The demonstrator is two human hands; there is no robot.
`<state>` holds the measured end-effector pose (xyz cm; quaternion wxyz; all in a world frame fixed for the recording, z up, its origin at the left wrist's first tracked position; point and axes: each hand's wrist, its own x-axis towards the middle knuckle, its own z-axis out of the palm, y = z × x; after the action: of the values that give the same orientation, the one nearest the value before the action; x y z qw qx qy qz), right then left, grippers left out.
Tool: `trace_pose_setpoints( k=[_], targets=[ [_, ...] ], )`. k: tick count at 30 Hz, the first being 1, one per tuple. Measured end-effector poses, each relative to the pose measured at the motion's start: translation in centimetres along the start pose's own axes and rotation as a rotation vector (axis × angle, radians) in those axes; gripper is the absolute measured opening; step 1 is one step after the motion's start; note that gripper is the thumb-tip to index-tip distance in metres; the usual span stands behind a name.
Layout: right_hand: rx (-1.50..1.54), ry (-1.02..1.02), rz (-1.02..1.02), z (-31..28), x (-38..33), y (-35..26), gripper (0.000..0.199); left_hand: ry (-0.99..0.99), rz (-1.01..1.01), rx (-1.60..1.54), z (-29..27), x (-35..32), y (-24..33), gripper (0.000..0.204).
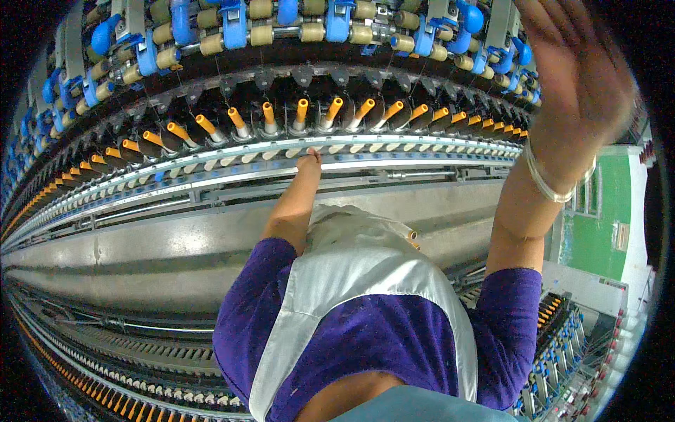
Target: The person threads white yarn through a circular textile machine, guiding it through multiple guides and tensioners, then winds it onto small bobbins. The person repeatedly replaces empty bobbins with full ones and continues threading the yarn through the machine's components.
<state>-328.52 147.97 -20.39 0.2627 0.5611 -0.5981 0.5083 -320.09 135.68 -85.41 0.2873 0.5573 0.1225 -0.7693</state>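
My left hand is at the pale metal rail in front of the spindle row, its fingers curled closed. Whatever they may hold is hidden. Just beyond the rail stand orange-topped bobbins on a spinning frame, several with white yarn low on them. My right hand is raised high at the upper right, close to the camera, with a pale bangle on the wrist. Its fingers stretch upward, slightly blurred and partly cut off by the picture's edge, and no held thing shows.
Blue-armed drafting rollers run above the spindles. A white apron covers my front, with orange tube ends showing at its edge. Behind me stands another spindle row. Green floor lies at the right beyond the aisle.
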Motion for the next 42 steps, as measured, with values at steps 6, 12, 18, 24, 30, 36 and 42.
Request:
trace_pose_setpoints(
  k=[6,12,18,24,30,36,42],
  targets=[
    [-0.338,-0.416,0.063,8.8,-11.4,6.1,0.011,-0.192,-0.160,0.460,-4.3,0.6,1.8,0.015],
    [-0.154,-0.919,0.255,11.2,-21.4,7.8,0.009,-0.793,0.256,1.278,-0.5,-22.5,4.9,0.019],
    [-0.856,-0.433,-0.025,9.6,-0.6,7.5,0.008,-1.009,0.583,0.987,14.3,-38.2,8.0,0.029],
    [-0.460,-0.606,0.211,14.7,-1.4,5.1,0.010,-1.001,0.427,0.819,15.4,-37.4,10.1,0.022],
    [-0.435,-0.061,-0.352,12.3,-1.2,5.6,0.006,-0.871,0.042,1.042,-0.4,-22.6,9.2,0.026],
    [0.012,-0.414,0.168,12.8,-11.7,0.8,0.014,-0.331,0.212,0.534,-7.9,-5.7,11.2,0.018],
    [-0.361,-1.049,0.107,21.0,-15.2,5.0,0.022,-0.269,0.176,0.546,-5.4,-7.2,9.5,0.023]
  ],
)
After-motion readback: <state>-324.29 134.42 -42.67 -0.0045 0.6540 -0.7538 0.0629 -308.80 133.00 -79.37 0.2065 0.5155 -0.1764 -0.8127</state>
